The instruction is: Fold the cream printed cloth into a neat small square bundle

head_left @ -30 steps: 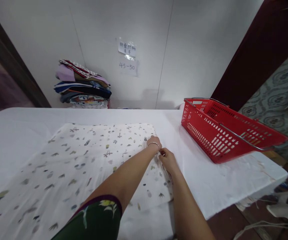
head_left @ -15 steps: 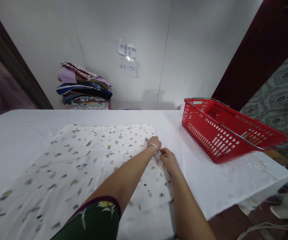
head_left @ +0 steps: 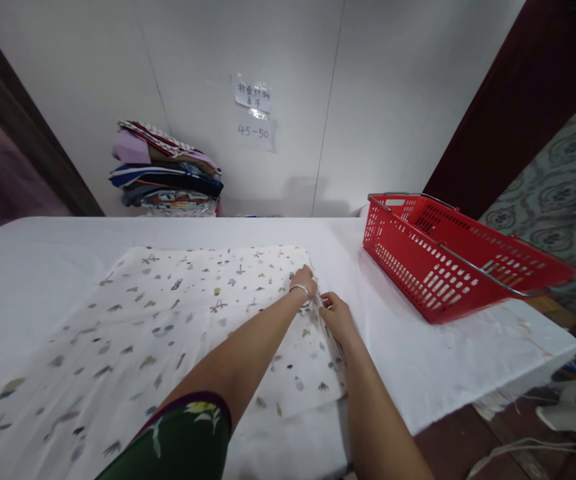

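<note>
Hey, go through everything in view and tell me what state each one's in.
Printed cloth, spread out, rumpled near the hands
Left hand, on the cloth's edge
Right hand, fingers bent at the same edge
Red basket, upright, handles down
Fabric pile, stacked
Paper notes, stuck to the wall

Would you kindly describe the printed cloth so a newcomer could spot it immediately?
Start at the white-covered table. Left of the red basket, a cloth lies spread out, left hand and right hand at its edge. Grey, brown and green shapes set it apart from the plain white cover beneath.
</note>
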{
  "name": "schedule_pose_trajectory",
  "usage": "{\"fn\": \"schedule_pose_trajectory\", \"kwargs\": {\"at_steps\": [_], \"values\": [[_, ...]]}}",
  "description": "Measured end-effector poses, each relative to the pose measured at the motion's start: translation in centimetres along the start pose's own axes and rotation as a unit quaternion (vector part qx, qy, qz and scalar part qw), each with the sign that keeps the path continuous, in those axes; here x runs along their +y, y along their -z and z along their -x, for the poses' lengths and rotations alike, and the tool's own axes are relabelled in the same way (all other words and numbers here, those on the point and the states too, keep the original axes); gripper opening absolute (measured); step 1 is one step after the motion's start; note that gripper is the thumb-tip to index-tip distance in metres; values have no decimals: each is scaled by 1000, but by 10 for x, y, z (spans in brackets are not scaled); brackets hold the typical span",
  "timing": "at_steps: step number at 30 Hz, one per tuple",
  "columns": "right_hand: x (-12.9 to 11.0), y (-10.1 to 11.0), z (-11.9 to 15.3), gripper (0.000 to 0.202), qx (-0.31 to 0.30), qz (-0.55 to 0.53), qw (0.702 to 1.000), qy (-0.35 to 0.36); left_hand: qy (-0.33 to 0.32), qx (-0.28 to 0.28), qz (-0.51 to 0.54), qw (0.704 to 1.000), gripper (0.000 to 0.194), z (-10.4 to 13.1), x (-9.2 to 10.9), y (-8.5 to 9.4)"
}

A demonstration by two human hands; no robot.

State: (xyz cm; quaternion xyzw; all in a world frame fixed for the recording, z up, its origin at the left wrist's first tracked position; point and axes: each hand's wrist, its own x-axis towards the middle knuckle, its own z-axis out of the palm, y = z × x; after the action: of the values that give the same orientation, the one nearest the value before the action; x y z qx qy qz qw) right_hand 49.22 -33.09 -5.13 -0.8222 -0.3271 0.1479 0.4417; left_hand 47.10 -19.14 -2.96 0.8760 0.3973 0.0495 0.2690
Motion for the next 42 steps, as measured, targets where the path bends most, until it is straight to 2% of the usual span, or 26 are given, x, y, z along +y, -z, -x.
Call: {"fn": "schedule_pose_trajectory", "kwargs": {"at_steps": [3,8,13,18,23,29,35,42], "values": [[2,-1,0,31,-3,-2,1000,8,-5,2,-4,1000,35,2,-1,-2],[6,-3,-1,30,-3,-4,1000,17,-12,-33,-33,999,25,0,6,-1],[6,-3,-1,30,-2,1,1000,21,8,-59,-66,996,41,-1,17,2],[2,-2,1,30,-5,1,1000,23,19,-72,-80,994,45,-3,21,1],[1,-1,1,30,-3,8,1000,28,16,-55,-65,996,45,-6,21,1],[6,-4,-1,29,-9,-4,1000,24,-4,-24,-25,999,32,-5,14,2],[7,-4,-2,28,-6,15,1000,-8,-8,-11,9,1000,27,-3,7,-4],[8,-3,-3,33,14,29,999,-34,-1,13,34,999,24,-2,10,-9]]}}
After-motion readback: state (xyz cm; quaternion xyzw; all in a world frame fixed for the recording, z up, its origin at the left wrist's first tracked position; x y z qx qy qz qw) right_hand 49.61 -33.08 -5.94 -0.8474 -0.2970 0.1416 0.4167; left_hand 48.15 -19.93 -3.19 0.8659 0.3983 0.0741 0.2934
